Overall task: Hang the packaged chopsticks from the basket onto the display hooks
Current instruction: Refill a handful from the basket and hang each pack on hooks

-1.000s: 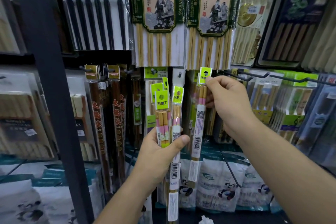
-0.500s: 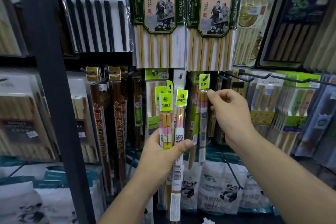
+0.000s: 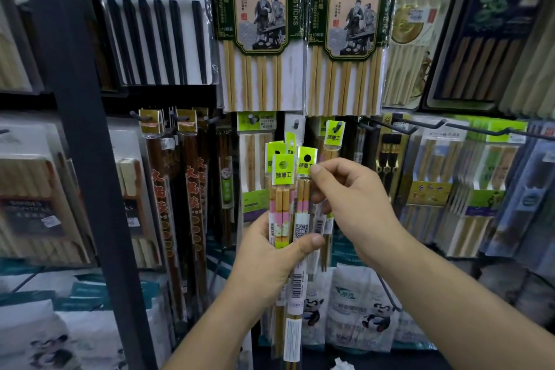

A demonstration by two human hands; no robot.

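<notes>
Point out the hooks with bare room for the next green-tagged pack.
Bare: the two long black hooks right of the hung green-tagged pack, their front lengths holding nothing. Crowded: the hooks under the hot-pot chopstick packs, and left, where brown chopstick packs hang tight. Both hands meet at the held bundle.

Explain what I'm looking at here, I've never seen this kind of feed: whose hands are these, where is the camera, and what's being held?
There is no machine: a person works with bare hands, and the single picture comes from a camera worn on their head, looking forward and down. In front is a shop display wall hung with many chopstick packs. The left hand grips a bundle of narrow packs with bright green header cards. The right hand pinches the top of one pack in that bundle, at its green card. Behind the fingers, a matching pack hangs on a display hook. Bare black hooks stick out to the right. No basket shows in this view.
</notes>
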